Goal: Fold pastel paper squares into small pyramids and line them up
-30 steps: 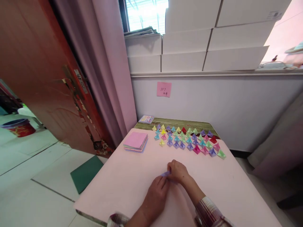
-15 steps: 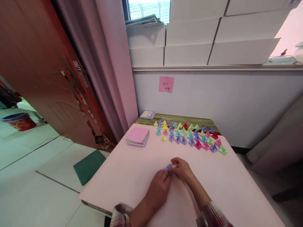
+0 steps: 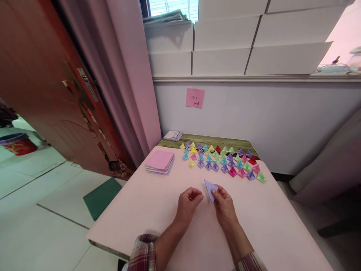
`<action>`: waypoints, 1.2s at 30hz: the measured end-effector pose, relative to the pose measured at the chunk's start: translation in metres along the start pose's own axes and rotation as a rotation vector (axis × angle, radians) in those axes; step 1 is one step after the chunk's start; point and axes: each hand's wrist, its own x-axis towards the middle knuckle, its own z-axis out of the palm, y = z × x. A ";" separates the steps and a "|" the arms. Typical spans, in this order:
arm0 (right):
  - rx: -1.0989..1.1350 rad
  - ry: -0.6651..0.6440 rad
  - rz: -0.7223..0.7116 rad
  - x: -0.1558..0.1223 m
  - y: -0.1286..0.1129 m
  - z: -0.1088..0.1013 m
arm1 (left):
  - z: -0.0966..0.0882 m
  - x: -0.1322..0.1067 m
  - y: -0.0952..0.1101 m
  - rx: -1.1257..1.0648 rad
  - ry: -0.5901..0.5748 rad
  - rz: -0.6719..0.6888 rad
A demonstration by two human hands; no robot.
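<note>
My right hand (image 3: 225, 205) pinches a small folded purple paper triangle (image 3: 210, 188) and holds it just above the pink table (image 3: 158, 218). My left hand (image 3: 188, 205) hovers a little to the left of the paper with its fingers curled and nothing in them. Beyond both hands, several small folded paper shapes (image 3: 222, 161) in many colours stand in rows. A stack of square coloured paper sheets (image 3: 159, 162) with a pink top sheet lies at the table's far left.
A small colourful packet (image 3: 172, 135) rests on the wooden strip at the table's far edge. A pink sticky note (image 3: 195, 98) is on the wall, with white boxes (image 3: 242, 37) stacked on the sill above. A green mat (image 3: 102, 197) lies on the floor at left, beside a brown door (image 3: 42, 94).
My hands were pressed together over the purple paper on the table. They have come apart; my right hand lifted the folded triangle and my left hand let go.
</note>
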 end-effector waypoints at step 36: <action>0.195 -0.131 0.178 -0.012 -0.006 0.002 | 0.030 -0.001 0.028 0.087 -0.029 0.030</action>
